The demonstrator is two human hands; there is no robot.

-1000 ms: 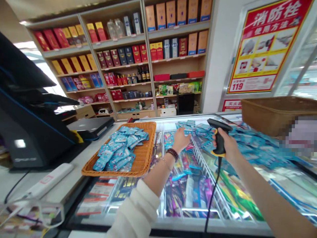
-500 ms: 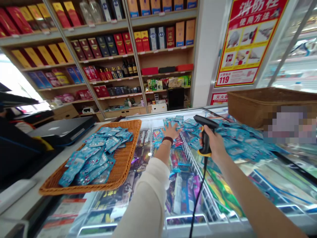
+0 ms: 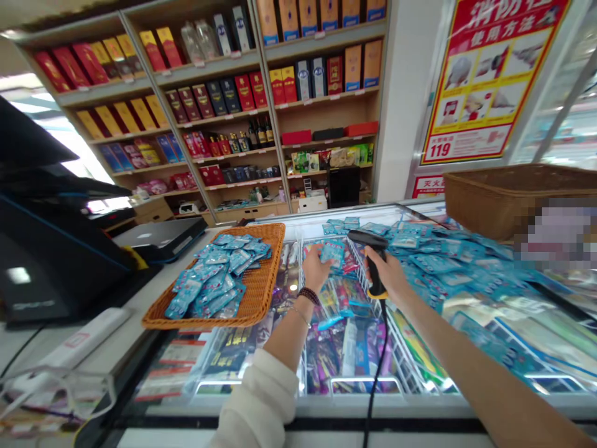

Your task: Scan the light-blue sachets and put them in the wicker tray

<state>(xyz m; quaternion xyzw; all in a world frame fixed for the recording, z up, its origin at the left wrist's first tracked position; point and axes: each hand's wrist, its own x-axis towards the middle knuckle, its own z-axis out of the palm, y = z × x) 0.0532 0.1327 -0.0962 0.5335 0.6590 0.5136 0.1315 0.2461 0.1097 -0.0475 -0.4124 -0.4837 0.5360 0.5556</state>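
My left hand (image 3: 317, 269), with a beaded bracelet on the wrist, pinches a small blue packet (image 3: 333, 251) above the glass top of the freezer. Close by on the right, my right hand (image 3: 386, 274) is wrapped round the grip of a black and yellow barcode scanner (image 3: 375, 271). The scanner's head points left, toward the packet, and its cord hangs down to the front. A heap of similar blue packets (image 3: 438, 264) covers the glass to the right. More blue packets (image 3: 212, 274) lie piled in an orange wicker basket (image 3: 261, 292) on the left.
A brown basket (image 3: 508, 193) stands at the back right, beside a blurred patch. Left are a flat black device (image 3: 161, 239), a dark monitor (image 3: 56, 249) and a white object (image 3: 79, 339) on the counter. Shelves of boxes (image 3: 228, 93) rise behind the freezer (image 3: 354, 407).
My left hand was spread over the packets; now it has drawn back with one packet in its fingers. The scanner has moved left, closer to it. The view has shifted left.
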